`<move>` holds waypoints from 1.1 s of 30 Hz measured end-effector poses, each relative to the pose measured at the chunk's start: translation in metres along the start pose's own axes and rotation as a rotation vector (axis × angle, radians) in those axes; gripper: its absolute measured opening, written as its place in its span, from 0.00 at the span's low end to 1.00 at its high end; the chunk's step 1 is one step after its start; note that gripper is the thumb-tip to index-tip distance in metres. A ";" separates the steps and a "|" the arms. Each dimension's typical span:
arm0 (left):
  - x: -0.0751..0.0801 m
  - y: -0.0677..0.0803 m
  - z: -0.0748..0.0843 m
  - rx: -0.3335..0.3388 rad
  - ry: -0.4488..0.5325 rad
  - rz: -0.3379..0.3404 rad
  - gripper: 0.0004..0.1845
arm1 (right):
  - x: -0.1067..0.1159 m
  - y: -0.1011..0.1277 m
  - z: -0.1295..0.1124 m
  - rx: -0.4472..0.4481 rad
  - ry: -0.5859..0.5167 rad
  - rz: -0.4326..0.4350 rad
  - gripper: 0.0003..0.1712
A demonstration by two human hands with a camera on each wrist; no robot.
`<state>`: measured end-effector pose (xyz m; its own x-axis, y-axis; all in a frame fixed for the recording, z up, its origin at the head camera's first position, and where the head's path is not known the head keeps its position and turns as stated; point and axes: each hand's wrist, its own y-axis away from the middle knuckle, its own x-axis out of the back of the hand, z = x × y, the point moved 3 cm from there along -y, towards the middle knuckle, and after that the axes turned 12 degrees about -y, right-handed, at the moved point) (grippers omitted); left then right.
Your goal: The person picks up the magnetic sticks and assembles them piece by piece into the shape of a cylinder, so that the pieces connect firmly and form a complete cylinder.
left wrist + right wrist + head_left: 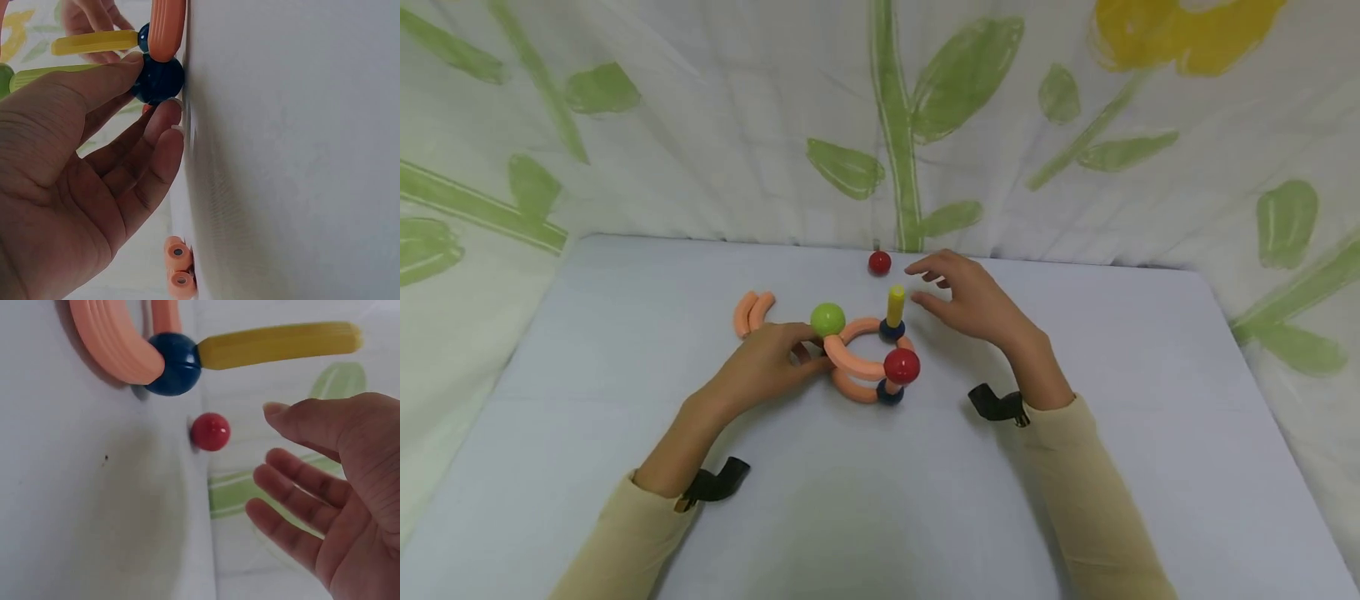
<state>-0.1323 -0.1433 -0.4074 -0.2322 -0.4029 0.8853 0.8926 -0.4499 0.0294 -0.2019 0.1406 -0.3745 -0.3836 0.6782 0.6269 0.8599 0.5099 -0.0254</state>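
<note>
Currently logging hand states, both in view. L hand (767,362) sits at the near-left side of the toy structure (868,358), i.e. orange curved pcs joined by balls. From the L wrist cam, thumb (94,81) and fingers (153,134) pinch a dark blue ball (159,79) at the base of the build; fingers curled close together, tips down against the table (880,500). An orange arc (166,28) runs off that ball just past the thumb tip. Green ball (827,319) sits just above the L fingertips, on top of the build.

R hand (973,296) holds nothing. Fingers relaxed, slightly spread, gently bent, palm open toward the build (R wrist cam). I see a clear gap betw. fingertips (278,412) and the yellow rod (278,344); no contact. Rod stands upright on a second blue ball (175,362), just beyond the R fingertips. Loose small red ball (210,431) lies on the table near the R fingertips, apart from them.

Bigger red ball (902,365) is on the near side of the build, betw. both hands. Two spare orange arcs (753,312) lie side by side, beyond the L hand, not touched.
</note>
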 end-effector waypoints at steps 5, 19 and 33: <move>0.000 -0.003 0.006 -0.013 0.003 0.014 0.13 | 0.001 -0.023 0.001 -0.039 0.064 -0.009 0.22; 0.000 0.003 0.011 -0.005 -0.001 -0.008 0.11 | -0.013 -0.039 -0.001 -0.065 0.117 -0.013 0.27; 0.008 0.009 0.007 -0.023 -0.019 0.010 0.11 | -0.030 -0.051 0.001 -0.044 0.143 -0.144 0.30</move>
<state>-0.1234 -0.1450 -0.3967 -0.2156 -0.3926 0.8941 0.8859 -0.4637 0.0099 -0.2347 0.0949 -0.3923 -0.4543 0.5162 0.7261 0.8148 0.5702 0.1044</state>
